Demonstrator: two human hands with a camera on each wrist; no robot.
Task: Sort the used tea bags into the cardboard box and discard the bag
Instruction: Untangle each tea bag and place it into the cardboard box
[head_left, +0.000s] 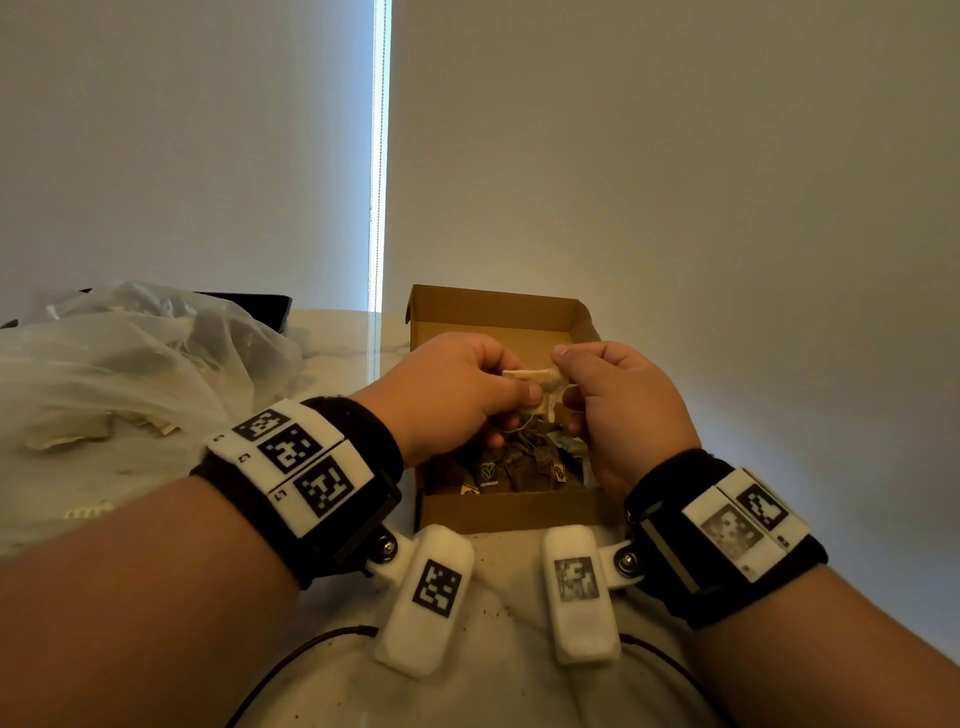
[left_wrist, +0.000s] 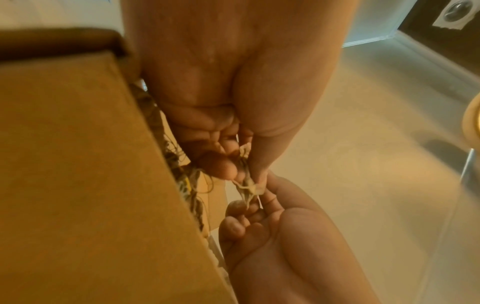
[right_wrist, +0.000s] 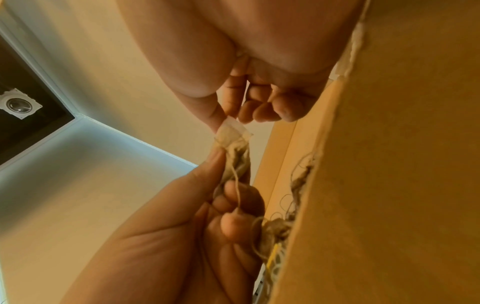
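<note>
Both hands hover over the open cardboard box (head_left: 496, 310) on the marble table. My left hand (head_left: 511, 388) and right hand (head_left: 563, 375) together pinch one pale used tea bag (head_left: 537, 382), its string hanging down. In the left wrist view the left hand (left_wrist: 245, 174) pinches the crumpled tea bag (left_wrist: 246, 187) beside the box wall (left_wrist: 78, 164). The right wrist view shows the right hand (right_wrist: 228, 123) nipping the tea bag's (right_wrist: 235, 144) top edge. Several brown used tea bags (head_left: 519, 462) with tags lie in the box.
A crumpled clear plastic bag (head_left: 130, 358) lies on the table (head_left: 337, 343) to the left, with loose tea bags (head_left: 67, 435) near its mouth. A black object (head_left: 254, 306) stands behind it. A plain wall rises close behind the box. Thin black cables (head_left: 291, 649) run near my body.
</note>
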